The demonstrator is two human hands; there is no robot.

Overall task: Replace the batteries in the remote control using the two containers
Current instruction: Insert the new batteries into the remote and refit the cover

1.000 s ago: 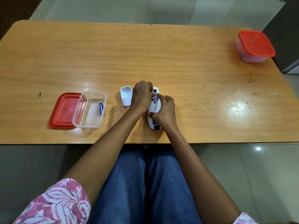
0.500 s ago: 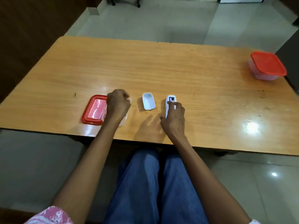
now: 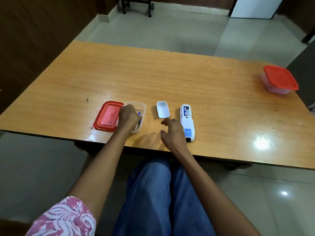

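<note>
**Left hand in the open box, right hand loose by the remote**

While my left hand [image 3: 129, 116] reaches down into the clear, open plastic container [image 3: 142, 108], its fingers are curled around a small blue battery [image 3: 139, 114] at the box's right wall; whether they truly pinch it or only touch it I cannot tell. Just left of that box, touching it, lies its flat red plastic lid [image 3: 109, 115].

My right hand [image 3: 173, 133] hovers over the wooden surface [image 3: 170, 79], empty and half open, forefinger stretched toward the near edge of the white battery cover [image 3: 163, 109], which lies hollow side up. Just beside this hand on the right, the white remote control [image 3: 187, 123] lies face down, its compartment uncovered with one blue battery [image 3: 184, 111] in it.

Well apart, at the far right corner, stands a second clear container with a red lid [image 3: 279, 79], closed.
</note>
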